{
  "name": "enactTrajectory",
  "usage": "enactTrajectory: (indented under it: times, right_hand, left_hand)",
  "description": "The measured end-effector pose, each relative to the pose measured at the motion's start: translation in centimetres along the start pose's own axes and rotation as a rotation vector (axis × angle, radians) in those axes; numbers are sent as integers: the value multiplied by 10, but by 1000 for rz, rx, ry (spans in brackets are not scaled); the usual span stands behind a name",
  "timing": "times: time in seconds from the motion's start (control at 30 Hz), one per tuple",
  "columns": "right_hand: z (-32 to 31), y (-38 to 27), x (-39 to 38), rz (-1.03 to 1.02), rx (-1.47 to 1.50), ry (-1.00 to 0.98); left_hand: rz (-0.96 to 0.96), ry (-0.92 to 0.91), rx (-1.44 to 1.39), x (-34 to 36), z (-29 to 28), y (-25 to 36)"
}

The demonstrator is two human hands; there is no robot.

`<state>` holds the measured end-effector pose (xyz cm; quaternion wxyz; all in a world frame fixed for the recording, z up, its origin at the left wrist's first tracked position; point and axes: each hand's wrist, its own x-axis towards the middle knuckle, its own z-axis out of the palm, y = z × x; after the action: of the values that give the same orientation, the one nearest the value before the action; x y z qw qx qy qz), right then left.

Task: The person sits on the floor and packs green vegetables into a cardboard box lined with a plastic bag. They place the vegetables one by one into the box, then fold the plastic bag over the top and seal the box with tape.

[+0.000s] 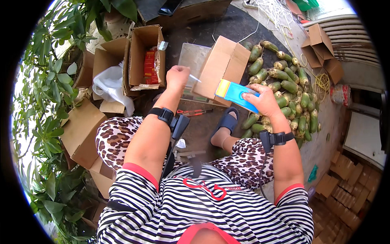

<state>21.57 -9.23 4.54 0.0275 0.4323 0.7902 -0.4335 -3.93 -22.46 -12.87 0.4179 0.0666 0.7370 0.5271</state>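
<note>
My right hand (pixel 266 100) grips a flat blue box with a yellow end (pixel 237 95), the thumb pressed on its face. My left hand (pixel 178 77) is closed in a pinch, and a thin white strip (pixel 195 78) sticks out from its fingers to the right. Between and beyond both hands a closed brown cardboard box (pixel 224 61) sits tilted on a pale, translucent plastic bin (pixel 191 55). The yellow end of the blue box overlaps its near edge. Left of my left hand stands an open carton (pixel 135 53) with red packets (pixel 150 67) inside.
Many green radishes (pixel 290 81) lie heaped on the ground at right. Red-handled pliers or cutters (pixel 194 112) rest near my slippered foot (pixel 229 118). A white plastic bag (pixel 110 86) hangs from another open carton at left, beside leafy plants (pixel 53 122). Stacked cardboard (pixel 345 183) fills the lower right.
</note>
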Motion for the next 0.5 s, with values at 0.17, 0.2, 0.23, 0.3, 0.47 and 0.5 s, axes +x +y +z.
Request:
enactTrajectory:
  times: [0.17, 0.2, 0.23, 0.3, 0.47, 0.5]
  right_hand:
    - [-4, 1, 1, 32, -39, -24]
    - [-4, -2, 3, 33, -67, -26]
    - [-4, -2, 4, 36, -79, -28]
    - [-6, -3, 6, 28, -101, -27]
    - [-4, -12, 8, 14, -74, -70]
    - [-6, -7, 7, 26, -71, -66]
  left_hand:
    - [-114, -109, 52, 2, 39, -46]
    - [-145, -213, 39, 8, 37, -52]
    - [-187, -172, 59, 9, 37, -59]
    - [-256, -80, 101, 12, 38, -76]
    - [-420, -158, 85, 14, 15, -118]
    - [-238, -11, 174, 5, 19, -106]
